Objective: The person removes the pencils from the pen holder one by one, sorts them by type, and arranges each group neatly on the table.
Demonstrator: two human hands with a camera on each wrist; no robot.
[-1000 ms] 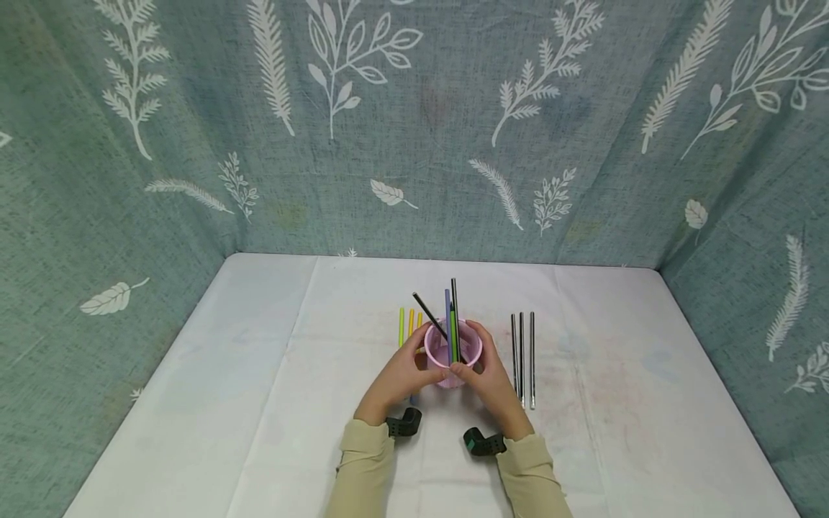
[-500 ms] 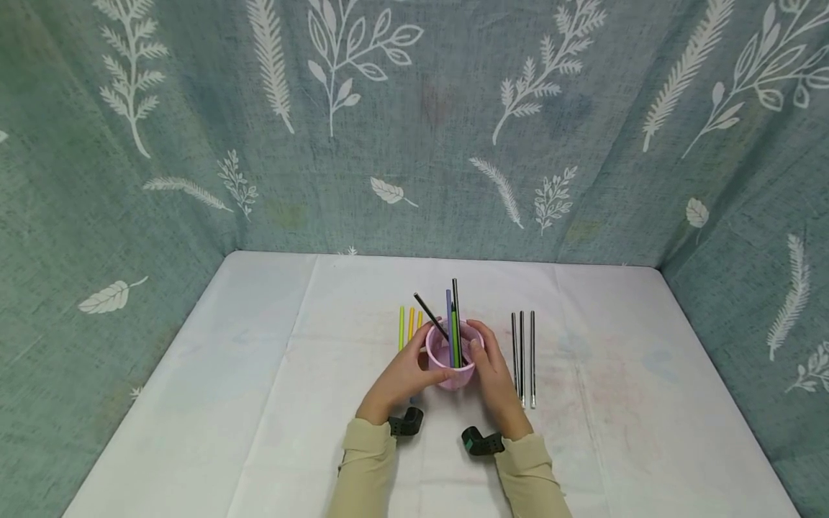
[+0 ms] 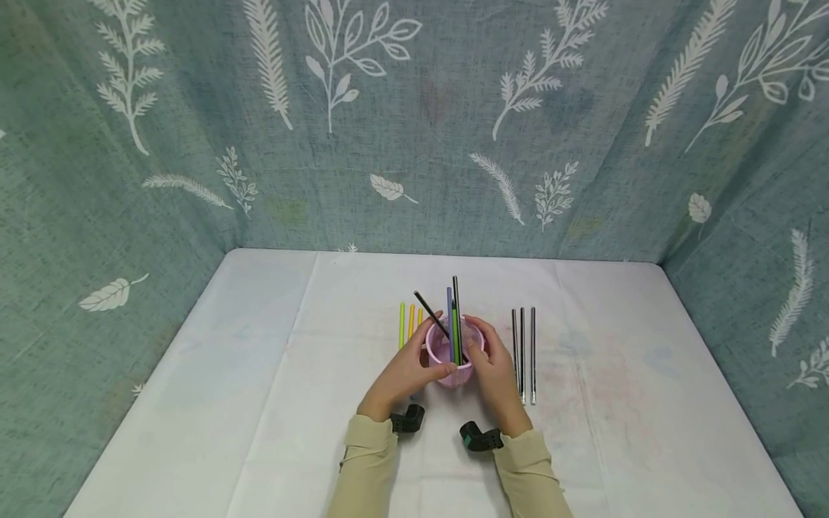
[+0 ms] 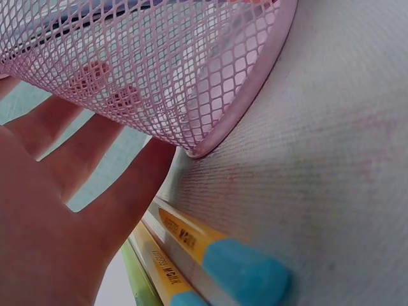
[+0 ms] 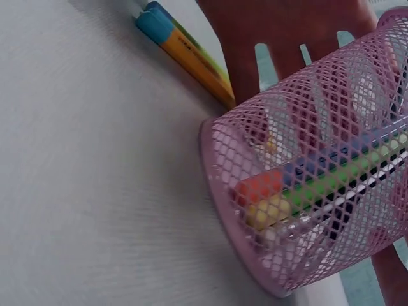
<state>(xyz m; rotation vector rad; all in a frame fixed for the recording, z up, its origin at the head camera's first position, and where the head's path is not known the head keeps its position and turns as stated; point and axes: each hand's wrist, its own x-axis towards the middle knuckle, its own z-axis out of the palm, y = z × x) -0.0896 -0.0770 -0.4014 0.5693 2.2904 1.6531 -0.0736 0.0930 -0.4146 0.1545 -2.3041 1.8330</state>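
Note:
A pink mesh pen holder (image 3: 447,378) stands on the white cloth between my hands. Inside it lean two dark pencils, a purple-blue pencil (image 3: 450,324) and a green one (image 3: 456,338); the right wrist view shows their red and yellow ends through the mesh. My left hand (image 3: 403,374) holds the left side, its thumb at the front rim and its fingers (image 4: 127,185) spread along the mesh. On the right side, my right hand (image 3: 495,378) holds the holder too, thumb at the rim close to the pencils. The right hand's other fingers are partly hidden in the head view.
Right of the holder lie three dark pencils (image 3: 533,352) side by side. To its left, partly behind my left hand, are a lime-green pen (image 3: 401,324) and two yellow pens (image 4: 191,233) with blue ends. A patterned grey-green curtain (image 3: 414,216) hangs around the table.
My right thumb has shifted from the front of the rim to its right side. The pen holder has moved very slightly right; my left hand keeps its hold.

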